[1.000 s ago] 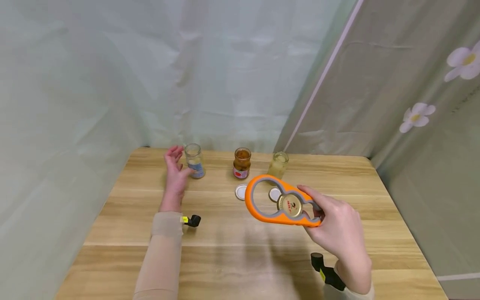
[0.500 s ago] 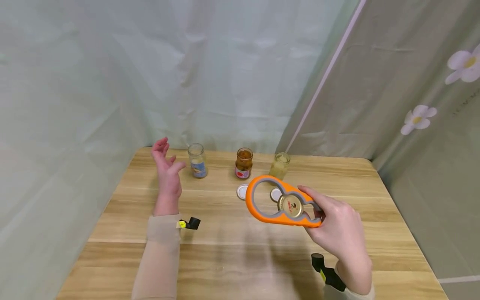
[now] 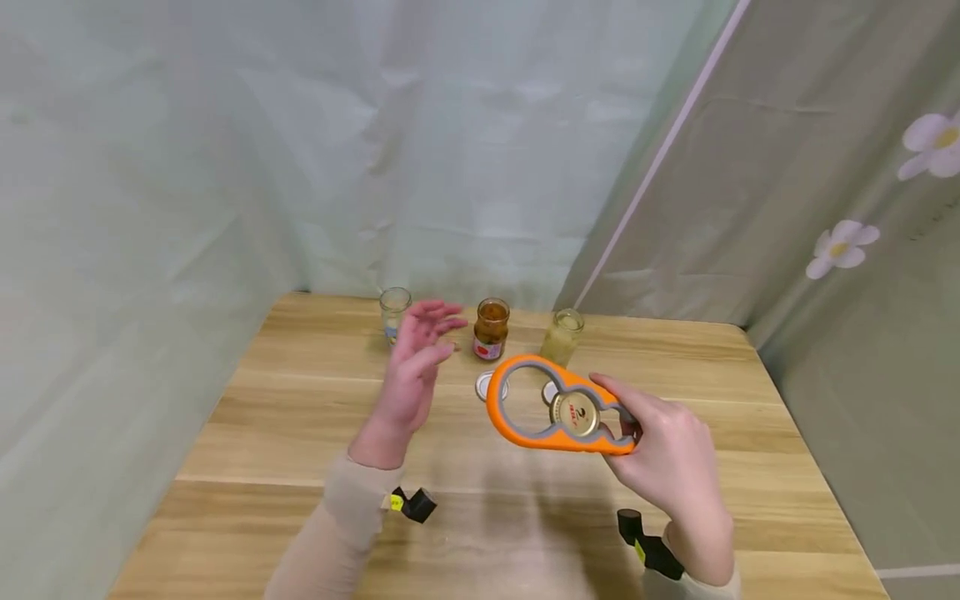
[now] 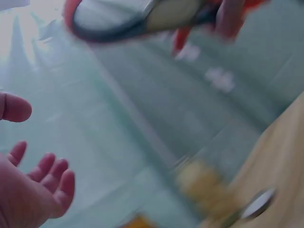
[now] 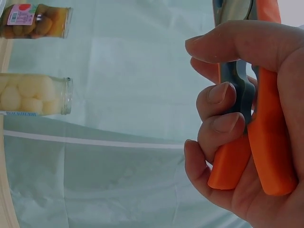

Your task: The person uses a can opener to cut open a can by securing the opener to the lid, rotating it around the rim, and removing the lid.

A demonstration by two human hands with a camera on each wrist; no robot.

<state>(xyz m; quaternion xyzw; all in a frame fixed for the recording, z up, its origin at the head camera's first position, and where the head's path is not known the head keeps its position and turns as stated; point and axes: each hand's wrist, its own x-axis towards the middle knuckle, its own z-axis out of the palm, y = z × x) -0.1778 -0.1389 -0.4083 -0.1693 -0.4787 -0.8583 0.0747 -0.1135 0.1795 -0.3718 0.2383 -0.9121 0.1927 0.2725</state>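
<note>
My right hand [image 3: 667,458] grips the handles of an orange and grey jar opener [image 3: 495,408], held up above the table. A gold lid [image 3: 576,414] with red print sits clamped in the opener's middle opening. In the right wrist view, fingers curl round the two orange handles [image 5: 270,142]. My left hand [image 3: 411,371] hovers with loosely bent fingers and nothing in it. It partly hides a lidless glass jar [image 3: 394,302] with a blue label. A lidless jar of brown contents [image 3: 491,329] stands just right of the left hand's fingers.
Behind the opener stands another lidless jar [image 3: 562,335] with pale round pieces inside. Two lids lie underside up on the wooden table, a white lid [image 3: 487,386] and a partly hidden lid [image 3: 549,391]. Pale curtains [image 3: 450,167] hang close behind the table.
My left hand has drawn away from the blue-labelled jar, first leftward, then swung right and nearer across the front of it. The right hand with the opener and gold lid has barely moved.
</note>
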